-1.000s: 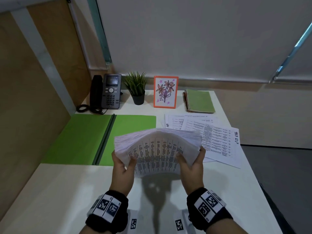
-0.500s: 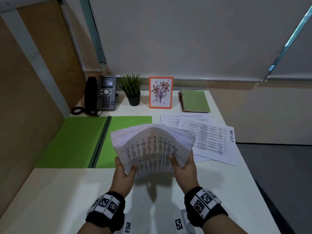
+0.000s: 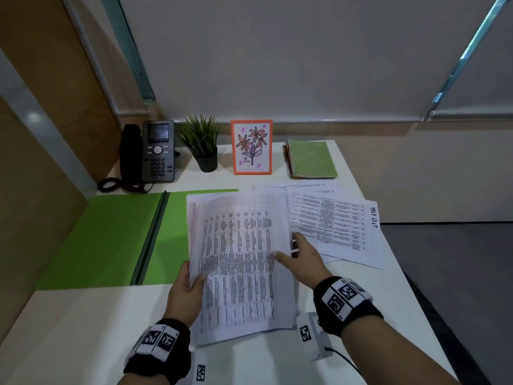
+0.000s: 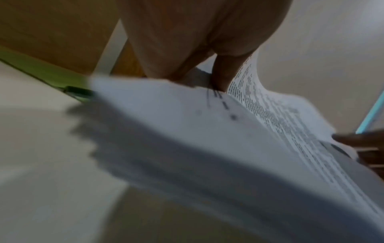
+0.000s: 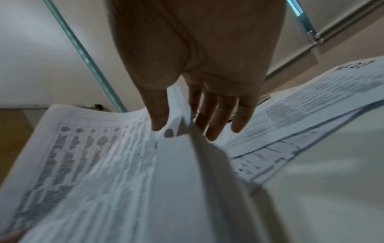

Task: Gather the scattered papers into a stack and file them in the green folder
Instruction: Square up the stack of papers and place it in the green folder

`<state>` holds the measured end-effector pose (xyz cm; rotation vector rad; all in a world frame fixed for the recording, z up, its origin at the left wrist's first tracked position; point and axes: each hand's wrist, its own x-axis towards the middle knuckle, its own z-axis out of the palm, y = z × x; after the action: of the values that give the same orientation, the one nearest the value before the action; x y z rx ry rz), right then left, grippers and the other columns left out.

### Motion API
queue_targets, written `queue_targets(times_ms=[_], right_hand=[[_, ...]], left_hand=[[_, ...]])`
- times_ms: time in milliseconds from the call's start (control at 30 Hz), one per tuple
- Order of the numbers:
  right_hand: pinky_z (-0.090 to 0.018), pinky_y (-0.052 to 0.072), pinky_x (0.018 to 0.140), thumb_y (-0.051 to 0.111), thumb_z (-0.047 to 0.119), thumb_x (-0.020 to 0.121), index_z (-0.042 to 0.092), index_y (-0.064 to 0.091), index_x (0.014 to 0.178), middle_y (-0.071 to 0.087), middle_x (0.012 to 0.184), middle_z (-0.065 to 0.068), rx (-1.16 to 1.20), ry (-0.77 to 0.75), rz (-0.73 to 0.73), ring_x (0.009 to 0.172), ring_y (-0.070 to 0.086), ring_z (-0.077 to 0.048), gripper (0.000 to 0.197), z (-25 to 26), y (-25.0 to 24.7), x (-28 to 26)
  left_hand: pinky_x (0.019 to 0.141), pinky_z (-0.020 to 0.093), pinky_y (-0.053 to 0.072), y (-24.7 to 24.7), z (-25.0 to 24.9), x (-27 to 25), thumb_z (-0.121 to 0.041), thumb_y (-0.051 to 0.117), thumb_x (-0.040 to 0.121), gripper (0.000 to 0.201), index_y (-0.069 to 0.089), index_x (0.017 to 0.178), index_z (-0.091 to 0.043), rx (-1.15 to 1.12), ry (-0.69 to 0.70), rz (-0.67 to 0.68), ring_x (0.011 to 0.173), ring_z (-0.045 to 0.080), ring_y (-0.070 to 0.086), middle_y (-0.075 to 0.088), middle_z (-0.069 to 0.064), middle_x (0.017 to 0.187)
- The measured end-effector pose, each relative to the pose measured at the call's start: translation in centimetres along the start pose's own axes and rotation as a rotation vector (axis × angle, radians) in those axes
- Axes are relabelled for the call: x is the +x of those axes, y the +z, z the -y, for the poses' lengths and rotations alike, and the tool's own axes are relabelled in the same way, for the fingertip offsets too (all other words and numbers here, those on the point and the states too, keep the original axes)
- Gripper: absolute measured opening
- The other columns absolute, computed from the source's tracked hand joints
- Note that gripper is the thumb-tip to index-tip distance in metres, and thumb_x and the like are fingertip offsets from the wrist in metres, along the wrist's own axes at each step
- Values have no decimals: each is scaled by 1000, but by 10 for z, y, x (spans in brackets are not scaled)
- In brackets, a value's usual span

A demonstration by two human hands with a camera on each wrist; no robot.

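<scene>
A thick stack of printed papers (image 3: 238,262) sits in the middle of the white surface (image 3: 69,329), its far left part overlapping the right leaf of the open green folder (image 3: 111,237). The stack lies between the two hands. The left hand (image 3: 186,295) grips the stack's near left edge, thumb on top of the top sheet and fingers curled underneath; the left wrist view shows that edge lifted off the surface. The right hand (image 3: 302,259) is at the stack's right edge, fingers fairly straight and spread, thumb lying on the top sheet and fingers (image 5: 212,121) reaching down past the edge of the pages. Just right of the stack, more loose sheets (image 3: 341,226) lie fanned flat, one with handwriting on its margin. Along the back of the surface stand a desk phone (image 3: 155,154), a small potted plant (image 3: 204,145), a framed flower drawing (image 3: 252,147) and a green spiral notebook (image 3: 312,159).
</scene>
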<state>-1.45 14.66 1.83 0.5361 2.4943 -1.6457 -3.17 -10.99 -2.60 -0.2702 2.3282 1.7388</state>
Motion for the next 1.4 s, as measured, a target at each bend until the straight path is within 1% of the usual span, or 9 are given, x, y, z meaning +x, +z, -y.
queue_targets(times_ms=[167,333,433,533,667,867,1033,1133,1400], right_hand=[[-30,41,95,66,28,84,21,53,121,46,123,-5,-326,72,-76,114,49,-19,40,-41,-11,23],[-35,41,100,62,31,85,22,50,128,43,136,-5,-518,50,-89,123,44,-21,45,-48,-6,50],[-38,29,113,58,44,87,18,31,145,22,155,-9,-662,71,-2,141,24,-24,69,-42,3,66],[-43,20,118,55,59,83,14,11,151,4,159,-11,-794,99,75,147,6,-27,92,-33,15,83],[-47,21,115,55,68,77,9,4,150,3,158,-16,-895,127,126,146,7,-32,107,-26,32,99],[-45,24,112,48,62,85,16,13,150,9,158,-11,-909,135,75,143,15,-30,87,-26,42,107],[-50,30,108,49,75,73,16,16,147,20,152,-12,-914,149,6,138,22,-33,101,-27,48,112],[-48,36,102,49,74,75,14,25,142,29,144,-14,-916,166,-44,131,29,-33,93,-24,50,117],[-36,44,80,39,21,98,6,45,127,52,122,-14,-932,-40,-101,107,52,-31,33,-27,55,117]], left_hand=[[81,31,41,-14,20,1,-10,48,97,22,48,117,-20,7,-27,-72,100,27,57,61,4,101],[72,32,41,-24,32,8,-12,49,96,17,48,112,-17,-17,-74,-171,90,30,57,59,9,94],[62,25,39,-24,31,11,-12,48,97,17,47,111,-21,-56,-89,-185,79,22,56,60,4,89],[64,27,41,-22,33,16,-11,49,96,18,49,112,-19,-68,-104,-179,83,27,57,61,4,90],[83,35,44,-17,38,24,-11,50,96,24,50,119,-18,-65,-119,-161,92,28,59,63,5,98],[64,24,41,-15,37,25,-8,49,96,18,50,112,-16,-83,-95,-175,82,21,58,61,4,91],[67,27,43,-22,48,26,-8,51,95,15,52,107,-16,-94,-131,-203,85,28,57,62,7,90],[70,29,43,-25,52,25,-8,51,95,16,52,109,-16,-95,-130,-196,87,27,58,62,7,93],[74,30,44,-25,53,25,-7,50,95,19,51,109,-21,-111,-148,-181,86,23,58,63,1,93]])
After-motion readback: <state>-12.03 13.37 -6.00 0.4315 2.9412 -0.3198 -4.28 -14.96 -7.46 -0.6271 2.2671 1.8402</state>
